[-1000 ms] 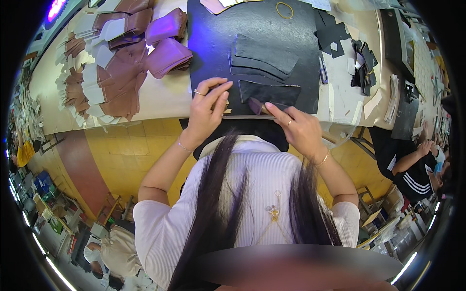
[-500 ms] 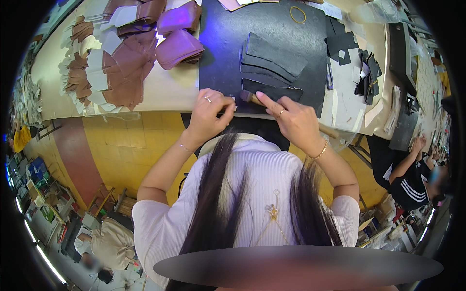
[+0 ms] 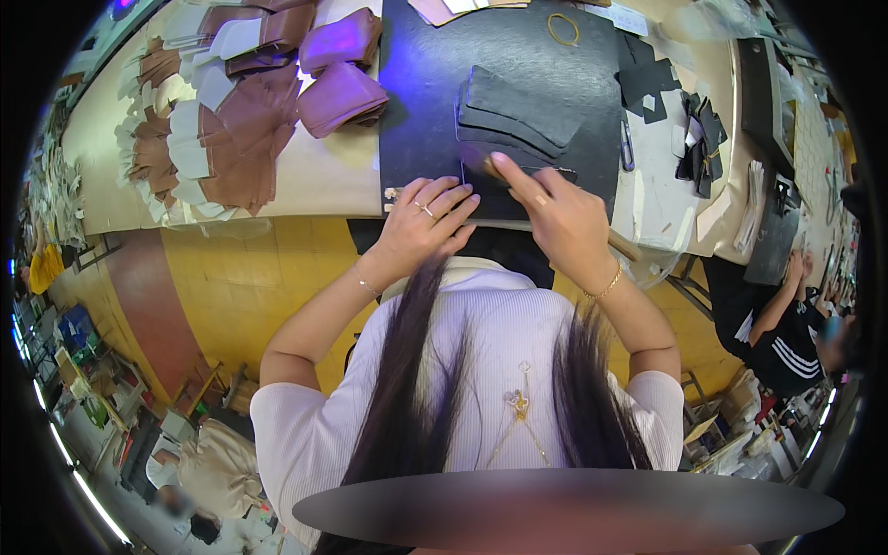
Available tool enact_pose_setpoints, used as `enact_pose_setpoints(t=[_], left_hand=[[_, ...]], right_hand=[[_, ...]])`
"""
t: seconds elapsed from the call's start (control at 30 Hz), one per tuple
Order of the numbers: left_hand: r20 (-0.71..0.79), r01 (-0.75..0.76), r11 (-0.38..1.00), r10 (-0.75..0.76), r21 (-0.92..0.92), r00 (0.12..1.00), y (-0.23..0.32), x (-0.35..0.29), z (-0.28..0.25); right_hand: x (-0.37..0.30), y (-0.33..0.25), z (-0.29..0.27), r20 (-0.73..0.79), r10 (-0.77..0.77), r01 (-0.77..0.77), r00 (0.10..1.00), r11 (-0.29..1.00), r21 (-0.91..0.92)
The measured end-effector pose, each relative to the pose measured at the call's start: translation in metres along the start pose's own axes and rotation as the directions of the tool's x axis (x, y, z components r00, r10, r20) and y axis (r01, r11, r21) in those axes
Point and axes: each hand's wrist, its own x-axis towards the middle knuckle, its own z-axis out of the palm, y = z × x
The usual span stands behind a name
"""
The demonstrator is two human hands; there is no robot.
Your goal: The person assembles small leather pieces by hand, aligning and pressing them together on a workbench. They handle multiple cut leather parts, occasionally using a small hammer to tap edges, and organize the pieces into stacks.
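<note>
My right hand [image 3: 566,217] grips a short-handled brush [image 3: 487,165] with a dark, blurred head. The brush meets a small black leather piece [image 3: 562,173] lying near the front of the dark mat [image 3: 421,120]. Most of that piece is hidden behind my right hand and the brush. My left hand [image 3: 430,220] rests at the mat's front edge, fingers stretched out, just left of the piece; whether its fingertips touch the leather I cannot tell. A fanned stack of black leather pieces [image 3: 518,106] lies just beyond.
Brown leather pieces [image 3: 245,139] are fanned out at the left, beside two brown stacks [image 3: 340,97]. A yellow ring [image 3: 562,30] lies on the mat's far side. Black scraps [image 3: 701,139] and a slim dark tool [image 3: 627,146] are at the right. Another person [image 3: 782,342] sits at far right.
My left hand has gone from curled to stretched out, lying lower and further right. The brush in my right hand has moved slightly away from me, onto the small black piece.
</note>
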Motion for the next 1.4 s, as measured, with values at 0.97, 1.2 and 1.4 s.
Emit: enact_pose_setpoints(t=[0.97,1.2,1.4], left_hand=[[0.083,-0.047,0.999,0.045,0.023,0.996,-0.004,0.012,0.007],[0.078,-0.047,0.998,0.044,0.034,0.996,-0.003,0.012,0.008],[0.065,-0.054,0.998,0.053,0.022,0.996,-0.004,0.014,0.008]], right_hand=[[-0.044,0.011,-0.02,-0.143,0.203,-0.193,0.969,0.978,0.085],[-0.065,0.017,-0.022,-0.213,0.326,-0.311,0.921,0.945,0.1],[-0.074,0.021,-0.023,-0.103,0.396,-0.402,0.913,0.914,-0.05]])
